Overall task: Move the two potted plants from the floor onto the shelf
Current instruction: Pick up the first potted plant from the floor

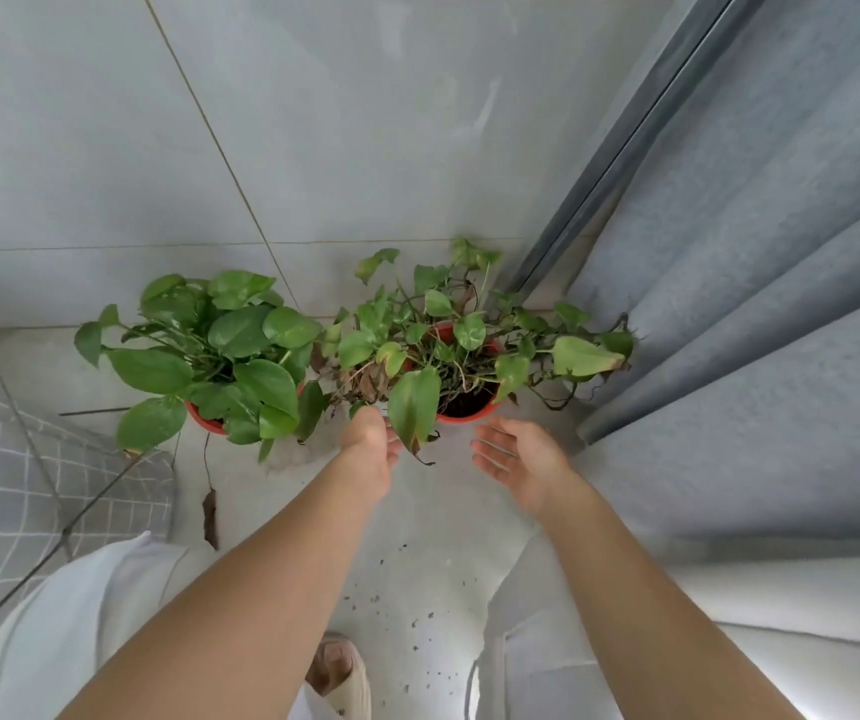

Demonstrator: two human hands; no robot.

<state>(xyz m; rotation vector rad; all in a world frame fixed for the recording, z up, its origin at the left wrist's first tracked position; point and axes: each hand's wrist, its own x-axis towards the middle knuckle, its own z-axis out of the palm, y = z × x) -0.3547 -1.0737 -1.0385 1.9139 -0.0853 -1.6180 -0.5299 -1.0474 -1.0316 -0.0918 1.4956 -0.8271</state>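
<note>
I see both potted plants standing on the pale floor (pixel 417 537) against the tiled wall — the fuller plant (pixel 220 350) at left, the straggly plant (pixel 448 366) in its red pot (pixel 461 415) beside the grey curtain (pixel 760 314). My left hand (pixel 371 449) touches its drooping leaves, fingers hidden — grip unclear. My right hand (pixel 516 459) hovers near the pot, palm spread, holding nothing.

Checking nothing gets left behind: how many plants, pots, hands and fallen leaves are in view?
Plants: 2, left plant and right plant
Red pots: 2, left pot and right pot
Hands: 2, left hand and right hand
Fallen leaf: 1
Total: 7
</note>
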